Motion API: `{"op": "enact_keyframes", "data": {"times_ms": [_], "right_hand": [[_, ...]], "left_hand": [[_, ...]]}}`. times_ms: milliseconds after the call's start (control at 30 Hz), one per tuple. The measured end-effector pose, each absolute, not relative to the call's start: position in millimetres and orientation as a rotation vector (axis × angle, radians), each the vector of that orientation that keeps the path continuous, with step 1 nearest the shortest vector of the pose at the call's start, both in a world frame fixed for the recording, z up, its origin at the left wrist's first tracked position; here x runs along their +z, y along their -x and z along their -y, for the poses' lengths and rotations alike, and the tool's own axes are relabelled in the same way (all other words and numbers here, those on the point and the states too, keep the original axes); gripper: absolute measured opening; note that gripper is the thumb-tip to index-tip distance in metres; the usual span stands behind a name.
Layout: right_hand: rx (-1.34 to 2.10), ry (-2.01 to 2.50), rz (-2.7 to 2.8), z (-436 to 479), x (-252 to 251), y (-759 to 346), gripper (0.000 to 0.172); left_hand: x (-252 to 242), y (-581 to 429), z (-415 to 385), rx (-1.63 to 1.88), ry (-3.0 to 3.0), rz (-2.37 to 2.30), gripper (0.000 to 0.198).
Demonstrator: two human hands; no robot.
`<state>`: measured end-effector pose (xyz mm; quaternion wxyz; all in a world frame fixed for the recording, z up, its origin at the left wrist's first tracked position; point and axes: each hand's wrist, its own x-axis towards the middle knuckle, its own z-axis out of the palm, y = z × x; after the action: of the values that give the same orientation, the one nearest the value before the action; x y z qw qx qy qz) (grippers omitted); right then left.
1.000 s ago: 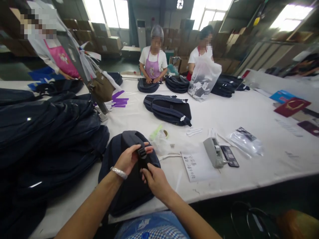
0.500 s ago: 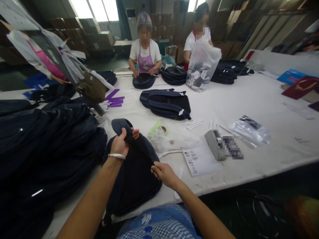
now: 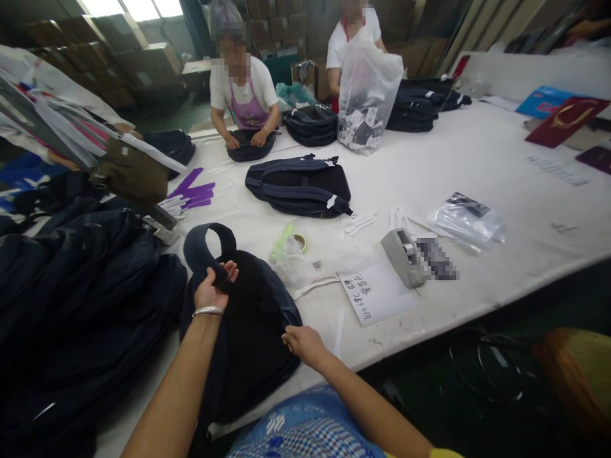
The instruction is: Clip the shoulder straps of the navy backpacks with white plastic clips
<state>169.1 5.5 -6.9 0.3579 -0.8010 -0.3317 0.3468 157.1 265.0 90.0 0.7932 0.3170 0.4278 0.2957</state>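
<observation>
A dark navy backpack (image 3: 248, 324) lies on the table in front of me, its black padded back facing up. My left hand (image 3: 217, 286) grips the lower end of its padded shoulder strap (image 3: 195, 245), which arches up into a loop beyond the fingers. Black webbing is bunched at that thumb. At the backpack's right edge, my right hand (image 3: 301, 343) is closed in a pinch. Whatever sits between those fingertips is dark and too small to make out against the bag.
Dark bags (image 3: 86, 286) are heaped at left beside a metal post. Another backpack (image 3: 300, 187) lies farther back. Right of me are a tape dispenser (image 3: 403, 257), a handwritten sheet (image 3: 367, 292), a tape roll (image 3: 300, 243) and plastic bags (image 3: 470, 219). Co-workers stand across the table.
The shoulder strap, folded over flatter before, now stands up as an open loop above my left hand. My right hand stays pinched at the bag's right edge. The camera view has shifted.
</observation>
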Motion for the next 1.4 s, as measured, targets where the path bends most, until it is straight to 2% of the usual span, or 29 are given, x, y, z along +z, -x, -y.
{"op": "enact_keyframes", "data": {"times_ms": [133,267,433,500,600,733,933,1067,1267,1400], "right_hand": [[0.761,2.140,0.982,-9,2,-161,0.024],[0.695,2.027,1.101,-8,15,-158,0.020],[0.581,1.771,0.868,-17,30,-168,0.029],[0.505,1.754,0.817,-28,31,-175,0.029],[0.519,1.829,0.992,-45,22,-184,0.042],[0.608,1.986,1.147,-50,5,-191,0.023],[0.475,2.010,1.032,-38,4,-184,0.018],[0.434,1.995,1.010,-37,14,-176,0.023],[0.432,1.751,1.123,-48,45,-173,0.047],[0.400,1.611,1.075,-64,81,-166,0.034]], "left_hand": [[111,-150,-269,0.531,-0.717,-0.904,0.034],[141,-140,-271,0.423,-0.788,-0.908,0.032],[158,-124,-261,0.345,-0.817,-0.878,0.031],[159,-118,-254,0.329,-0.764,-0.871,0.032],[162,-110,-247,0.315,-0.676,-0.845,0.034],[165,-96,-249,0.360,-0.648,-0.855,0.036],[149,-60,-259,0.622,-0.519,-0.814,0.040],[138,-43,-252,0.589,-0.439,-0.697,0.038],[133,-45,-242,0.525,-0.408,-0.666,0.038],[135,-56,-235,0.532,-0.433,-0.620,0.036]]}}
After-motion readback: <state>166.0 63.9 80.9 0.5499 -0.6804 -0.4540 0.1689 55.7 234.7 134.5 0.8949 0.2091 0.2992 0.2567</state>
